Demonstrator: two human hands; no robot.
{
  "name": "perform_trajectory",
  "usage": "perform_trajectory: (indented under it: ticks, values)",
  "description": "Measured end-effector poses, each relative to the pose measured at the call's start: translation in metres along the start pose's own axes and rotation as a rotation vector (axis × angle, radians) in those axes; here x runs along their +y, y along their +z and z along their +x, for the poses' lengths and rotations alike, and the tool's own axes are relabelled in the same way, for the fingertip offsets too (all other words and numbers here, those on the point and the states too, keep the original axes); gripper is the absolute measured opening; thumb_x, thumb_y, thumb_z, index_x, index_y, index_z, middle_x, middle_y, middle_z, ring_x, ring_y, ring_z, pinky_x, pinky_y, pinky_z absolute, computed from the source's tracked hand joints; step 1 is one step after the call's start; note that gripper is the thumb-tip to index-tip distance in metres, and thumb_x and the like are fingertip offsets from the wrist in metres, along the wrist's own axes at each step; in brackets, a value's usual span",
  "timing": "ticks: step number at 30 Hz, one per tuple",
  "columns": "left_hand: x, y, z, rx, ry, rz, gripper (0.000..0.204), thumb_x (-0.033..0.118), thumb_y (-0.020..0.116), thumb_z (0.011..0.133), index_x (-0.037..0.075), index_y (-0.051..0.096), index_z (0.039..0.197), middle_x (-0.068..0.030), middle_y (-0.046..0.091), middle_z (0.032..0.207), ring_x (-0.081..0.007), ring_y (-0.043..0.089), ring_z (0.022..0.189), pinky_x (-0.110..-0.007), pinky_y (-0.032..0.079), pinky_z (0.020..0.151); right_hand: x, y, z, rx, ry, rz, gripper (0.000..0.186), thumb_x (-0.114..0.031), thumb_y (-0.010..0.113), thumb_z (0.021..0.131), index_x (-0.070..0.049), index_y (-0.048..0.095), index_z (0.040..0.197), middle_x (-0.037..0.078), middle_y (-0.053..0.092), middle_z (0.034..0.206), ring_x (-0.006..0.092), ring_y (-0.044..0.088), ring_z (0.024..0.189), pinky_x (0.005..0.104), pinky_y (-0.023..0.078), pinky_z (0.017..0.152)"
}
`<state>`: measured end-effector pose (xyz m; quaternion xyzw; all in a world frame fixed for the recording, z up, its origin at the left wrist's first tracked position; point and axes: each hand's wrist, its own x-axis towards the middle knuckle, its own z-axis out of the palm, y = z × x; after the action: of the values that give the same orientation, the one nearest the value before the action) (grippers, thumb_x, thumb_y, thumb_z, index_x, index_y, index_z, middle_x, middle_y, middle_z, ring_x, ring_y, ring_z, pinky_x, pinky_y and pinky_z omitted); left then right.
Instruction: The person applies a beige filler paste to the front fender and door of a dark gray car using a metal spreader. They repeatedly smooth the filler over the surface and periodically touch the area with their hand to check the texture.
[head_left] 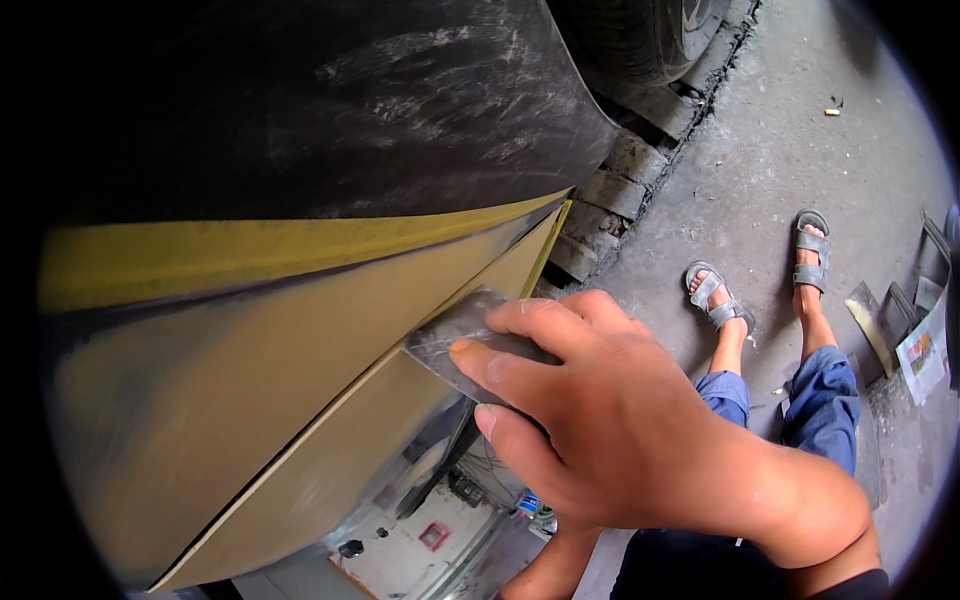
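A: Noting the grip first; what is the right hand (620, 410) doing?

B: It is clamping a dark flat block (452, 338), fingers spreading over its upper face, thumb bracing the lower edge; a left forearm (555, 570) is showing below, but the left hand is hiding from view, so I am unable to judge its grip

A: And the block's position?

B: It is lying against the lower tan panel (330, 485), just beside the dark seam (280, 462); the upper tan panel (250, 360) is spreading on the far side, and a yellow strip (250, 248) is running between that and the black panel (450, 100)

A: I am reading this as rubbing down; how should one be doing it well?

B: My judgement: be spreading pressure evenly under all the fingers, so no fingertip is digging a hollow; be holding the face flush with the panel and running strokes along the seam, since a tipping corner could be rounding that edge

A: Near the narrow end?

B: I would be easing off there, because the panel is tapering; lighter, shorter strokes would be sparing the yellow strip
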<state>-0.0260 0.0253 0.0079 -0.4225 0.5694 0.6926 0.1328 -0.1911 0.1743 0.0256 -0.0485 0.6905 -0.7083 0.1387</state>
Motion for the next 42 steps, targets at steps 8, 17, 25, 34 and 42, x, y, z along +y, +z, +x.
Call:
perform_trajectory:
  ticks: [8, 17, 25, 34, 42]
  values:
    - [-0.008, -0.013, -0.004, 0.001, 0.009, -0.012, 0.036, 0.005, 0.050, 0.097, 0.000, 0.044, 0.132, -0.0113, 0.055, 0.129, -0.0210, 0.053, 0.121, -0.035, 0.044, 0.100, 0.017, 0.004, 0.003, 0.050, 0.043, -0.141, 0.032, -0.021, 0.062, 0.083, -0.009, 0.067, 0.113, 0.011, 0.060, 0.107, 0.0323, 0.056, 0.091, 0.0446, 0.049, 0.074]
    - [-0.014, -0.021, 0.000, -0.041, 0.174, 0.191, 0.030, -0.006, 0.046, 0.090, -0.002, 0.048, 0.120, -0.0152, 0.059, 0.122, -0.0222, 0.056, 0.115, -0.037, 0.040, 0.104, 0.035, 0.006, 0.006, 0.055, 0.117, -0.129, 0.032, -0.018, 0.062, 0.083, -0.009, 0.068, 0.113, 0.014, 0.061, 0.114, 0.0354, 0.057, 0.097, 0.0444, 0.049, 0.082]
    - [-0.015, -0.021, 0.000, 0.027, 0.011, -0.158, 0.034, -0.007, 0.046, 0.085, -0.003, 0.049, 0.118, -0.0161, 0.059, 0.123, -0.0245, 0.055, 0.118, -0.040, 0.037, 0.106, 0.048, 0.003, 0.010, 0.041, 0.176, -0.183, 0.032, -0.018, 0.062, 0.085, -0.007, 0.067, 0.115, 0.017, 0.061, 0.116, 0.0374, 0.058, 0.098, 0.0424, 0.049, 0.087]
    - [-0.011, -0.013, 0.004, 0.075, 0.005, -0.117, 0.043, -0.008, 0.046, 0.084, -0.004, 0.047, 0.126, -0.0151, 0.057, 0.127, -0.0239, 0.053, 0.121, -0.038, 0.036, 0.107, 0.075, 0.009, 0.013, 0.064, 0.252, -0.145, 0.034, -0.021, 0.058, 0.085, -0.008, 0.069, 0.114, 0.015, 0.061, 0.118, 0.0393, 0.057, 0.103, 0.0485, 0.049, 0.089]
    - [-0.011, -0.016, 0.005, 0.062, 0.004, -0.046, 0.046, -0.006, 0.044, 0.082, 0.001, 0.046, 0.127, -0.0138, 0.054, 0.129, -0.0255, 0.053, 0.121, -0.042, 0.039, 0.106, 0.091, 0.008, 0.017, 0.053, 0.298, -0.171, 0.036, -0.023, 0.055, 0.087, -0.008, 0.068, 0.118, 0.016, 0.061, 0.119, 0.0398, 0.056, 0.105, 0.0465, 0.047, 0.093]
